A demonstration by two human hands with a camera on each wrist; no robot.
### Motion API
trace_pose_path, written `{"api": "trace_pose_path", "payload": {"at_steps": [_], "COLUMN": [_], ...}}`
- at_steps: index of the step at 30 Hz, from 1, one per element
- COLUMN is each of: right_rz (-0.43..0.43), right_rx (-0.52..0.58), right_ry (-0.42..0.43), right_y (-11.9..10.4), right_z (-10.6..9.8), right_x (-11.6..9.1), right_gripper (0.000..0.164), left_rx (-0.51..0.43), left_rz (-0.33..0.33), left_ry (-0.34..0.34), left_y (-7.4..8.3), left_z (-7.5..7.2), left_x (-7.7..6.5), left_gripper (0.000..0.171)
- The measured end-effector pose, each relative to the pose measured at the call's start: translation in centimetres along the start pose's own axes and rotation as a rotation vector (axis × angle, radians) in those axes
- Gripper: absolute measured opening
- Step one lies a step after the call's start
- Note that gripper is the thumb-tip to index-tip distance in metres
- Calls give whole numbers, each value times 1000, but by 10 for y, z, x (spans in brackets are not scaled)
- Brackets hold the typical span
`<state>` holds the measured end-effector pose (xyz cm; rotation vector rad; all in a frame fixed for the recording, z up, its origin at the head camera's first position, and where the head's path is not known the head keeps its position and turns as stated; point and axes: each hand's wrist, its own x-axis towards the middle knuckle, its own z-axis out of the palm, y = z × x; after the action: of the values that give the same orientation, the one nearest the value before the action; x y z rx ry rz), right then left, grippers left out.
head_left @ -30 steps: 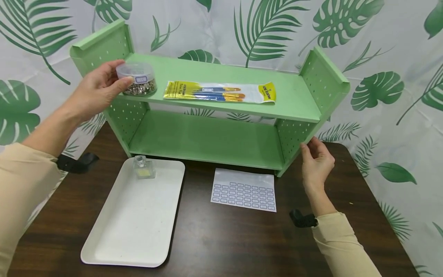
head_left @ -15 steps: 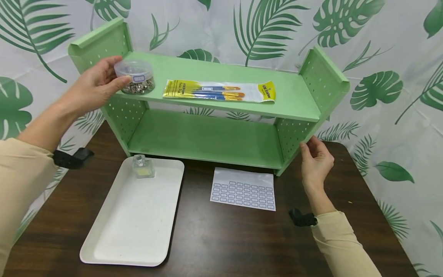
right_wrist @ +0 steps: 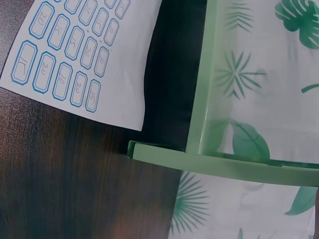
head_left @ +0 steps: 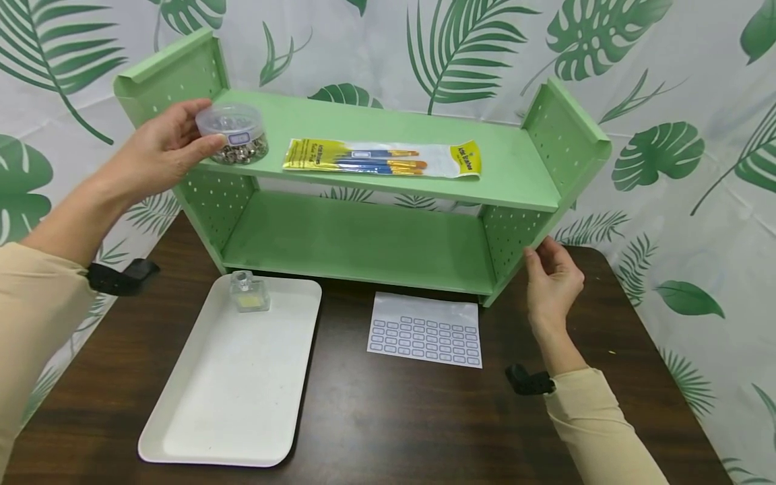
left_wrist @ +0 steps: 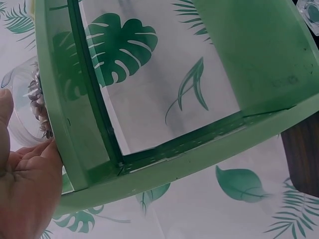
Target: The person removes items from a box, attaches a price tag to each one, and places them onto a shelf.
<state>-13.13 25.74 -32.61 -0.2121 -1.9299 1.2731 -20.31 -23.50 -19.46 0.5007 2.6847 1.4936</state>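
Note:
My left hand [head_left: 160, 151] holds a round clear tub [head_left: 233, 128] of small silvery metal pieces, which stands on the left end of the green shelf's top board [head_left: 388, 124]. The thumb lies across its front near a small label, and the other fingers pass behind. From the left wrist view, the tub [left_wrist: 20, 97] sits against the shelf edge beside the hand [left_wrist: 32, 181]. My right hand [head_left: 553, 289] pinches the front edge of the shelf's right side panel [head_left: 566, 148]; part of its fingers is hidden behind. A yellow-ended packet of paintbrushes [head_left: 382, 158] lies mid-shelf.
A white tray [head_left: 236, 384] lies on the dark table [head_left: 388, 417], with a small glass bottle [head_left: 250, 296] at its far end. A sheet of blue-framed labels [head_left: 424, 330] lies before the shelf. Leaf-patterned cloth [head_left: 655, 40] hangs behind.
The head view has drifted slightly. Both hands keep their hold, with the tub and paintbrush packet in the same places on the shelf.

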Motion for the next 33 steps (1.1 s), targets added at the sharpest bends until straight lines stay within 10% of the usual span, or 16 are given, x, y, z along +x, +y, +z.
{"api": "trace_pose_path", "payload": {"at_steps": [33], "right_rz": [1], "right_rx": [18], "right_ry": [9], "right_y": [1], "right_z": [0], "right_x": [0], "right_gripper": [22], "left_rx": [-40], "left_rz": [3], "left_ry": [117], "left_y": [2], "left_z": [5], "left_x": [-8], "left_gripper": [73]}}
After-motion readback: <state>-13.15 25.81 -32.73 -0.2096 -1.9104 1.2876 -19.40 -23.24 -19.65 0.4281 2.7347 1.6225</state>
